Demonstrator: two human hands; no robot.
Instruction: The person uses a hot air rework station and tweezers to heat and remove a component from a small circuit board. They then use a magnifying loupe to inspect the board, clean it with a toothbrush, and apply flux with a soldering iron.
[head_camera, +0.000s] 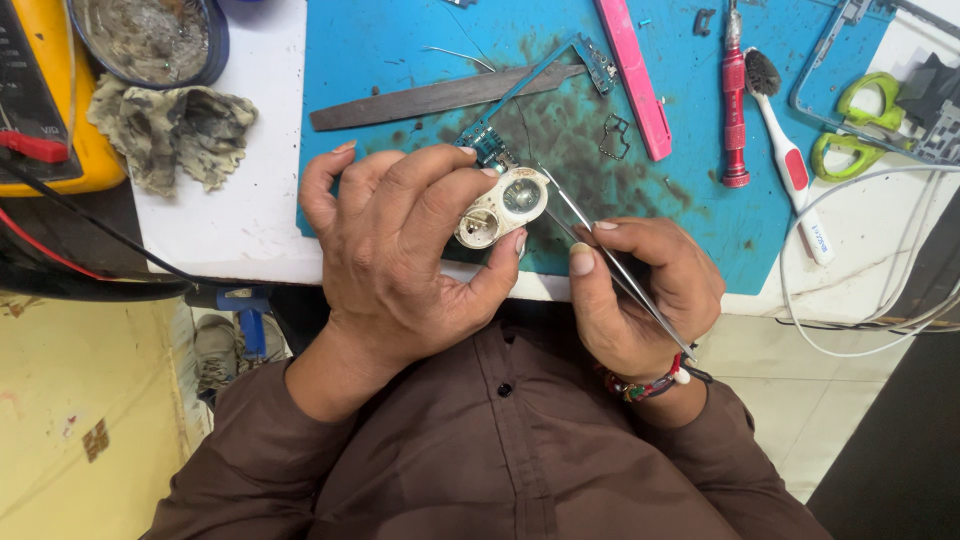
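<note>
My left hand (400, 250) grips a small white oval camera part (500, 207) with two round lens openings, attached to a thin blue circuit strip (540, 75) that runs up to the right. My right hand (640, 290) pinches metal tweezers (600, 245), whose tips reach the right edge of the white part. Both hands hover over the front edge of a stained blue work mat (700, 220).
On the mat lie a dark metal strip (440, 97), a pink pry tool (633, 75), a red screwdriver (735, 100) and a white brush (790, 160). Green scissors (855, 125) sit right; a dirty rag (165, 130), round dish (150, 40) and yellow meter (45, 100) left.
</note>
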